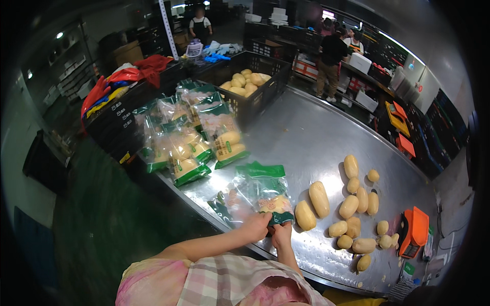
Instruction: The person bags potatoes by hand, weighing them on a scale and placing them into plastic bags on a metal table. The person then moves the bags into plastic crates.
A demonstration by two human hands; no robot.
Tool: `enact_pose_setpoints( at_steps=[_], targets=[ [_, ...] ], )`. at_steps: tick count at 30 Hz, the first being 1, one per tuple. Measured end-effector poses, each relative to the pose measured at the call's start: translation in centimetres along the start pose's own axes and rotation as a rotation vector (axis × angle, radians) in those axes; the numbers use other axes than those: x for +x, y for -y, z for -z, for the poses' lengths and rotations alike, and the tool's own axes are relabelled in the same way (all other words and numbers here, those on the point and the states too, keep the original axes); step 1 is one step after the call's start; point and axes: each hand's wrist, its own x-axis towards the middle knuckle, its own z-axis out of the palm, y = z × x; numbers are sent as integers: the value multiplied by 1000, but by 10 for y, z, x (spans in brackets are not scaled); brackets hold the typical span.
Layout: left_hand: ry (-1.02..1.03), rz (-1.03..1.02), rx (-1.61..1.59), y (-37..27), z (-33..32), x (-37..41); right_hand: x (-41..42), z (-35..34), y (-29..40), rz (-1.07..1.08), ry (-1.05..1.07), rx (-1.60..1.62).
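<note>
At the near edge of the steel table, my left hand and my right hand pinch the near, dark green end of a clear printed plastic bag. A pale piece of lotus root shows inside it, and its far end is bright green. Flat clear bags with green ends lie beside it, left of my left hand. To the right of my hands rest two larger loose lotus root segments, a long one and a shorter one.
Several filled bags are piled at the left, before a black crate holding more lotus roots. Several loose segments lie right, near an orange scale. Red gloves hang over stacked crates. People stand farther back.
</note>
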Motion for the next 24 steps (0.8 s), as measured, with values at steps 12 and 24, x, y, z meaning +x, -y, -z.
enact_pose_setpoints(
  at_steps=[12, 24],
  targets=[
    [-67, -205, 248, -9, 11, 47, -3, -8, -11, 300, 232, -342],
    [-219, -446, 133, -12, -13, 22, 50, 61, -67, 543, 115, -968]
  ],
)
